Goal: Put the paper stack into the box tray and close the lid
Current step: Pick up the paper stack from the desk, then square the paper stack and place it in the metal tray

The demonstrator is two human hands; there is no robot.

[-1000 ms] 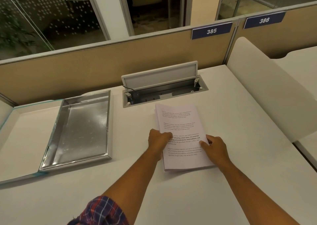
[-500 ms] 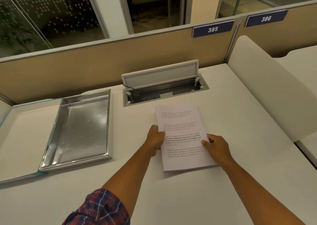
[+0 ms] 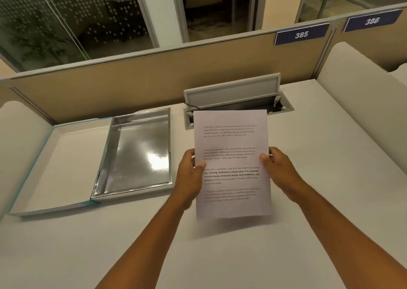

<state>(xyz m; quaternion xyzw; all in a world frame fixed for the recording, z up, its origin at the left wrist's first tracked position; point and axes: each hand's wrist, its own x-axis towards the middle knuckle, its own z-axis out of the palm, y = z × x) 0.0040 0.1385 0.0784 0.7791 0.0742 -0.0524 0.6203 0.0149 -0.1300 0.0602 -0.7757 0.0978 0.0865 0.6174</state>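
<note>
A white paper stack (image 3: 231,139) with printed paragraphs hangs above the desk, casting a shadow below it. My left hand (image 3: 189,176) grips its left edge and my right hand (image 3: 278,169) grips its right edge, thumbs on top. To the left lies the box tray (image 3: 134,154), silver and shiny inside, holding nothing. Its lid (image 3: 59,167), white inside with a teal rim, lies flat open on the tray's left side.
Behind the paper an open cable hatch (image 3: 279,105) with a raised grey flap is set into the white desk (image 3: 220,255). A beige partition (image 3: 143,77) runs along the back. A white divider (image 3: 356,103) stands on the right.
Both hands have taken the paper stack by its sides and lifted it off the desk, toward the camera. The view has shifted right, so the tray sits nearer the middle.
</note>
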